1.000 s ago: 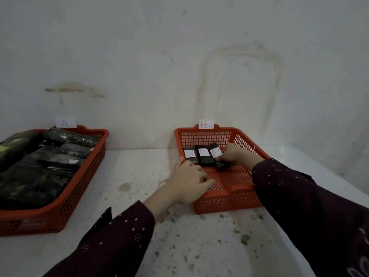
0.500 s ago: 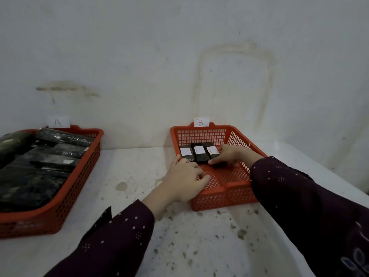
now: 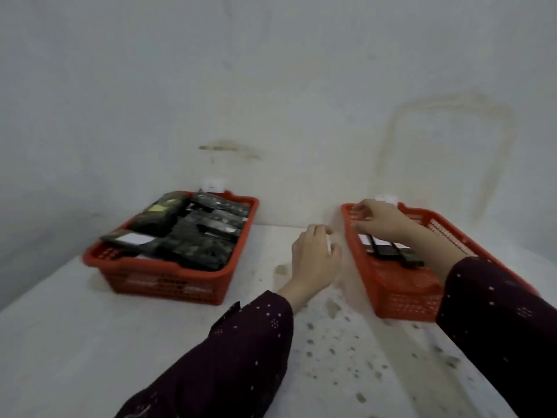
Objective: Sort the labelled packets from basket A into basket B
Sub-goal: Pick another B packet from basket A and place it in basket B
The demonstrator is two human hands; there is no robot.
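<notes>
So far we have three packets [image 3: 388, 250] in basket B [image 3: 401, 294]; basket A [image 3: 168, 279] is mostly full, left hand [image 3: 313, 257] and right hand [image 3: 381, 220] both loosely spread, empty.

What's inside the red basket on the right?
The right basket holds a few dark packets with white labels, lined up near its far end. The right hand hovers over them and hides part of the row, so an exact count is unclear.

You had a single camera on your head, so it looked forward and down across the table [image 3: 75, 342] from just behind your forearms toward the stained wall [image 3: 271, 86]. Its wide angle took in basket A [image 3: 168, 279] at centre-left and basket B [image 3: 401, 300] at right, both near. The frame was motion-blurred.
</notes>
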